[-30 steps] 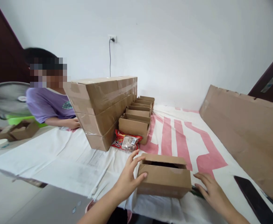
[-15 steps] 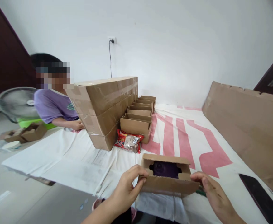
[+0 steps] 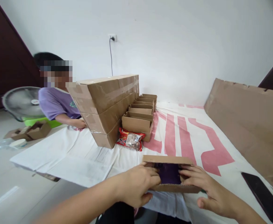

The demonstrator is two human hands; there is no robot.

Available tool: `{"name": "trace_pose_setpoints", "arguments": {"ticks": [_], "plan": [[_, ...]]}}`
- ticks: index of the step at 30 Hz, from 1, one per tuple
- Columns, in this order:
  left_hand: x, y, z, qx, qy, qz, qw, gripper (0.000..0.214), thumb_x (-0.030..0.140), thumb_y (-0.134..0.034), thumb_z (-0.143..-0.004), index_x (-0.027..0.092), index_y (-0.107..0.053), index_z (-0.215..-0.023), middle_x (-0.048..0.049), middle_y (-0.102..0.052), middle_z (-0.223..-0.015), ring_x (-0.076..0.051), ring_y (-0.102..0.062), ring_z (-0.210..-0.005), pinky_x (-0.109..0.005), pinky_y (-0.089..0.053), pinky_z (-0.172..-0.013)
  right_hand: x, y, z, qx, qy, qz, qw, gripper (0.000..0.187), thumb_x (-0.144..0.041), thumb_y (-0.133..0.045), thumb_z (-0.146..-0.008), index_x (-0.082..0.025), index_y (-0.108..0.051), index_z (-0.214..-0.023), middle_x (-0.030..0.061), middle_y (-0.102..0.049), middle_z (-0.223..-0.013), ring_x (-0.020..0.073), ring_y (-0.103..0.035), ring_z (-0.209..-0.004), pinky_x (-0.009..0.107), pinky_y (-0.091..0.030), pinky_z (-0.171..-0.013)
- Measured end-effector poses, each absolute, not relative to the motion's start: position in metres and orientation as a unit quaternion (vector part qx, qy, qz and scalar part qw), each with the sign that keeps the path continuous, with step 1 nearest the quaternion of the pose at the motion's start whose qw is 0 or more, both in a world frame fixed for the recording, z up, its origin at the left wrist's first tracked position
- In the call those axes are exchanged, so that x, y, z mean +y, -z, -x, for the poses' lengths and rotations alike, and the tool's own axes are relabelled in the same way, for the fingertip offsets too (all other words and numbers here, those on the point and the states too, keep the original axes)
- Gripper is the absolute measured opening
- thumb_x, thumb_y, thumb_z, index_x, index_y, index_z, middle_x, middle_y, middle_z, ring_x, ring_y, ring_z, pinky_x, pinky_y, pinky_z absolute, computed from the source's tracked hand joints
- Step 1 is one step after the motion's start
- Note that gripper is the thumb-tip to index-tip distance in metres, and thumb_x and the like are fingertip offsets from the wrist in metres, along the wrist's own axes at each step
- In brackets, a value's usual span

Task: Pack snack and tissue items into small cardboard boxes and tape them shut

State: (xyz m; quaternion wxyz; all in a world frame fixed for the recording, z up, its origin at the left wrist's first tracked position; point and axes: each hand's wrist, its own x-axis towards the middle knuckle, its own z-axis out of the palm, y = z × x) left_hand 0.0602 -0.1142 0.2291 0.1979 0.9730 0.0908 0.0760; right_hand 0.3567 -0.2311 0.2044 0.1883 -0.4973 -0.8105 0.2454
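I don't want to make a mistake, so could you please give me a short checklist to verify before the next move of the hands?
1. Near box open at the top: ok.
2. Both hands clear of its opening: not ok; fingers of the left hand and right hand reach in.
3. Purple item lying flat: cannot tell; partly hidden.
4. Red packet apart from this box: ok.
5. Dark flat object apart from it: ok, lies to the right.
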Motion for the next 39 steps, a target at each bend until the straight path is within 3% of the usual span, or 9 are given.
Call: {"name": "trace_pose_setpoints", "arguments": {"ticks": [6,11,15,19,25,30,33,35,39], "plan": [[-0.109,-0.242,-0.068,0.041,-0.019,-0.999,0.018,0.017,0.027,-0.07,-0.073,0.021,-0.062,-0.087,-0.0068,-0.071,-0.083,-0.028,-0.063,-0.081,-0.047,-0.042,-0.092,-0.226,-0.207,-0.354,-0.805,-0.241,0.507,0.191,0.064,-0.074,-0.06,-0.078,-0.032,-0.063,-0.127,0.0115,-0.058,-0.138,0.0364,-0.042,-0.136,0.058,-0.038,-0.11],[-0.111,-0.238,-0.063,0.06,-0.04,-0.988,-0.136,0.006,0.027,-0.062,-0.087,0.022,-0.062,-0.085,-0.0043,-0.067,-0.081,-0.025,-0.061,-0.081,-0.049,-0.035,-0.103,-0.224,-0.203,-0.356,-0.778,-0.248,0.487,0.31,0.059,-0.077,-0.048,-0.083,-0.026,-0.067,-0.104,0.0089,-0.065,-0.106,0.0288,-0.057,-0.108,0.05,-0.044,-0.102],[-0.111,-0.226,-0.06,0.1,-0.059,-0.97,-0.215,0.017,0.031,-0.061,-0.089,0.021,-0.062,-0.076,-0.0009,-0.065,-0.071,-0.022,-0.06,-0.071,-0.05,-0.033,-0.107,-0.225,-0.202,-0.361,-0.764,-0.165,0.51,0.359,0.032,-0.054,-0.053,-0.094,-0.025,-0.066,-0.093,0.0045,-0.064,-0.085,0.0225,-0.059,-0.085,0.038,-0.05,-0.078],[-0.115,-0.225,-0.057,0.08,-0.064,-0.965,-0.242,0.013,0.026,-0.065,-0.085,0.02,-0.061,-0.074,-0.0004,-0.064,-0.068,-0.02,-0.058,-0.065,-0.045,-0.042,-0.1,-0.226,-0.201,-0.366,-0.768,-0.047,0.548,0.328,0.008,-0.028,-0.059,-0.093,-0.026,-0.066,-0.097,0.0031,-0.065,-0.081,0.0212,-0.058,-0.08,0.036,-0.05,-0.071],[-0.122,-0.231,-0.057,0.013,-0.041,-0.979,-0.199,0.01,0.021,-0.066,-0.081,0.019,-0.06,-0.074,-0.0004,-0.063,-0.068,-0.019,-0.056,-0.062,-0.037,-0.049,-0.076,-0.231,-0.217,-0.351,-0.798,0.054,0.523,0.295,0.019,-0.01,-0.051,-0.09,-0.023,-0.064,-0.096,0.0072,-0.065,-0.093,0.0227,-0.061,-0.09,0.038,-0.052,-0.076],[-0.123,-0.233,-0.063,0.003,0.0,-0.983,-0.185,0.007,0.019,-0.065,-0.082,0.019,-0.061,-0.076,-0.0015,-0.064,-0.069,-0.02,-0.057,-0.059,-0.036,-0.047,-0.066,-0.226,-0.238,-0.312,-0.822,-0.089,0.542,0.149,0.027,-0.011,-0.05,-0.09,-0.022,-0.066,-0.109,0.0087,-0.069,-0.108,0.0229,-0.066,-0.096,0.04,-0.057,-0.083],[-0.126,-0.236,-0.061,0.019,0.063,-0.984,-0.164,0.007,0.025,-0.067,-0.08,0.018,-0.064,-0.081,-0.0031,-0.067,-0.071,-0.022,-0.06,-0.061,-0.04,-0.048,-0.073,-0.217,-0.241,-0.304,-0.803,-0.11,0.584,0.054,0.053,-0.021,-0.07,-0.081,-0.021,-0.059,-0.132,0.0131,-0.061,-0.136,0.0347,-0.057,-0.121,0.056,-0.049,-0.101],[-0.129,-0.235,-0.057,0.041,0.103,-0.982,-0.152,0.023,0.031,-0.071,-0.076,0.019,-0.067,-0.095,-0.0068,-0.072,-0.08,-0.026,-0.066,-0.073,-0.046,-0.047,-0.086,-0.213,-0.238,-0.307,-0.791,-0.105,0.602,0.026,0.077,-0.025,-0.078,-0.073,-0.018,-0.049,-0.144,0.0153,-0.051,-0.149,0.0398,-0.047,-0.133,0.064,-0.04,-0.108],[-0.135,-0.229,-0.049,0.078,0.13,-0.978,-0.144,0.058,0.042,-0.07,-0.078,0.026,-0.056,-0.132,-0.0171,-0.072,-0.113,-0.039,-0.066,-0.105,-0.057,-0.038,-0.099,-0.215,-0.225,-0.317,-0.784,-0.102,0.612,0.017,0.08,-0.041,-0.077,-0.076,-0.02,-0.046,-0.147,0.0139,-0.048,-0.151,0.0412,-0.044,-0.136,0.068,-0.032,-0.111]]}}
